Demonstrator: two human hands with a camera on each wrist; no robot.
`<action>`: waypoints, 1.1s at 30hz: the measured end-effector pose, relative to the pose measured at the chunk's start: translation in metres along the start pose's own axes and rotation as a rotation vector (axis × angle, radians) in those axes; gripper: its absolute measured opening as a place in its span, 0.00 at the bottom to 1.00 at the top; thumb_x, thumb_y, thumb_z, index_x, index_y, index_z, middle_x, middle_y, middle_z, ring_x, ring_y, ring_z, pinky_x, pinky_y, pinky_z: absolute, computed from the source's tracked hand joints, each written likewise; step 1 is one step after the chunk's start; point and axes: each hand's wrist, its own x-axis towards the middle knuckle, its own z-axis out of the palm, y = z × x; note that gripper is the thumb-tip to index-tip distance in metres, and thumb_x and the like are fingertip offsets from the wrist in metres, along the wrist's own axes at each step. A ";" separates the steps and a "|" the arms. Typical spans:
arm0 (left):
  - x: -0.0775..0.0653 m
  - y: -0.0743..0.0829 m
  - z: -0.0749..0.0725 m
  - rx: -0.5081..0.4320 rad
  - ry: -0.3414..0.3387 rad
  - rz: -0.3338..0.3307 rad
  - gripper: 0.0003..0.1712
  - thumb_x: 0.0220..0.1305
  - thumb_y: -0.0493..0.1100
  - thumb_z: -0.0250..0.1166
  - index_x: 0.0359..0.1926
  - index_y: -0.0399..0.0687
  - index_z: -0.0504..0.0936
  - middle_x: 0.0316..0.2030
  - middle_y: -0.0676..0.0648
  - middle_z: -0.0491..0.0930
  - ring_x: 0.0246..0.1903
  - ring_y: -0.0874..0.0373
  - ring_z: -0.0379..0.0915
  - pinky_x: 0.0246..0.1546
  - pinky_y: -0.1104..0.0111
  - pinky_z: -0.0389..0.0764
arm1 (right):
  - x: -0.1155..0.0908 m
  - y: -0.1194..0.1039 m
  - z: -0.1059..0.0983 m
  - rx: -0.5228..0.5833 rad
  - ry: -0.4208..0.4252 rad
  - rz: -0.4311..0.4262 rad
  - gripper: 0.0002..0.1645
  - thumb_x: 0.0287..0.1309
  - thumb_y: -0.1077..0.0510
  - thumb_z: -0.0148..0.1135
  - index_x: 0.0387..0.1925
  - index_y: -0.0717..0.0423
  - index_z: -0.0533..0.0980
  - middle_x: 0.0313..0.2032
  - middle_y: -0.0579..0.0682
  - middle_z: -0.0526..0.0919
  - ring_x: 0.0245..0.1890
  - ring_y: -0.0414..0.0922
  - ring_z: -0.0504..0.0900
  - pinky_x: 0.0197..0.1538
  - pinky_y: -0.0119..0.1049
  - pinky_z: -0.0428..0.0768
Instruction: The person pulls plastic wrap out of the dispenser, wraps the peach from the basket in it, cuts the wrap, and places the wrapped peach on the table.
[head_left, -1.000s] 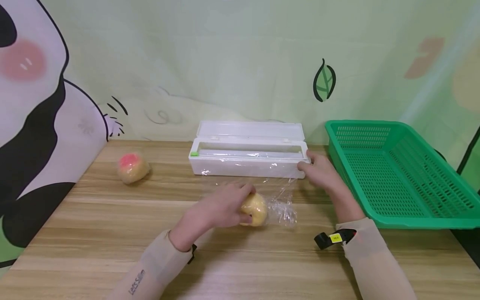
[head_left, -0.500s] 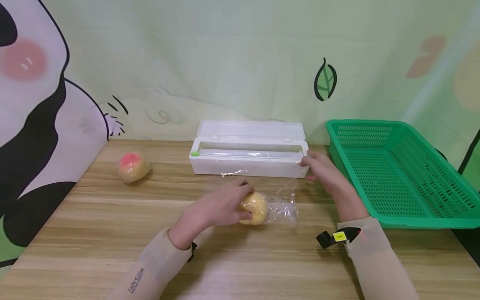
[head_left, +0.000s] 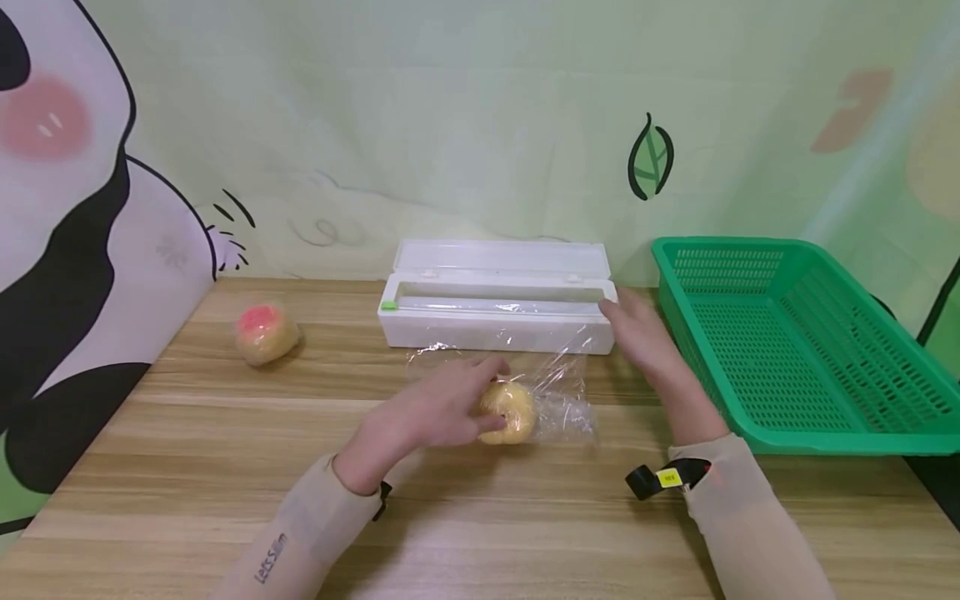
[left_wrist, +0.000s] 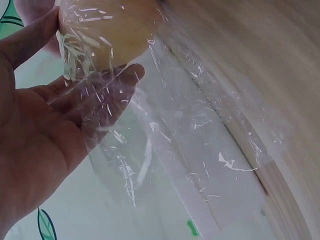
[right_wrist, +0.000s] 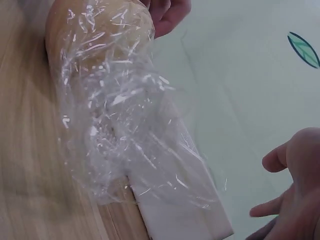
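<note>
A round yellow fruit (head_left: 513,412) sits on the wooden table under clear cling film (head_left: 558,400). My left hand (head_left: 438,404) holds the fruit from its left side, thumb in front and fingers behind. The film spreads to the right and back of the fruit, crumpled at its right end; its far edge overlaps the front of a white cling film box (head_left: 495,333) in the head view. The box's lid stands up and a roll (head_left: 495,307) lies inside. My right hand (head_left: 645,337) is at the box's right end, fingers apart and holding nothing in the right wrist view (right_wrist: 295,195).
A film-wrapped fruit with a pink top (head_left: 266,333) sits at the back left of the table. To the right stands a green plastic basket (head_left: 847,446). A printed cloth backdrop (head_left: 480,142) hangs behind the table.
My right hand has let go of the box's right front corner and stays beside it. The film's far edge has come loose over the box's front. My left hand stays on the fruit.
</note>
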 end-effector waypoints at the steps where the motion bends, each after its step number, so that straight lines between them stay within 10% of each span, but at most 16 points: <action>1: 0.000 0.000 0.000 -0.002 0.008 0.003 0.30 0.66 0.49 0.72 0.62 0.40 0.73 0.53 0.44 0.80 0.48 0.52 0.78 0.54 0.57 0.78 | -0.001 -0.001 0.000 -0.038 0.033 -0.033 0.32 0.77 0.53 0.47 0.71 0.73 0.63 0.67 0.71 0.69 0.70 0.62 0.64 0.72 0.56 0.59; 12: 0.001 -0.003 0.000 -0.058 0.022 -0.007 0.27 0.69 0.50 0.69 0.61 0.41 0.72 0.48 0.45 0.82 0.46 0.52 0.78 0.51 0.58 0.79 | -0.023 -0.029 0.019 -0.388 0.217 -0.395 0.13 0.65 0.60 0.64 0.45 0.67 0.80 0.54 0.68 0.75 0.58 0.66 0.67 0.59 0.59 0.66; 19: 0.003 -0.008 0.002 -0.106 0.018 -0.001 0.20 0.72 0.49 0.66 0.56 0.42 0.75 0.33 0.50 0.78 0.32 0.57 0.73 0.38 0.61 0.78 | -0.037 -0.040 0.031 -0.487 -0.177 -0.595 0.10 0.63 0.59 0.71 0.42 0.61 0.81 0.43 0.55 0.83 0.48 0.54 0.80 0.53 0.51 0.79; 24: 0.003 -0.013 0.002 -0.130 0.009 -0.021 0.21 0.74 0.48 0.63 0.59 0.39 0.75 0.42 0.47 0.79 0.40 0.54 0.75 0.44 0.60 0.79 | -0.044 -0.043 0.036 -0.524 -0.418 -0.579 0.24 0.55 0.50 0.79 0.48 0.57 0.80 0.46 0.49 0.82 0.50 0.50 0.80 0.54 0.47 0.79; 33: 0.002 -0.018 0.000 -0.157 0.027 -0.019 0.25 0.79 0.51 0.57 0.64 0.36 0.73 0.50 0.44 0.81 0.48 0.53 0.78 0.53 0.58 0.78 | -0.047 -0.032 0.055 -0.528 -0.543 -0.546 0.37 0.53 0.47 0.80 0.59 0.59 0.75 0.52 0.49 0.79 0.53 0.47 0.78 0.58 0.45 0.78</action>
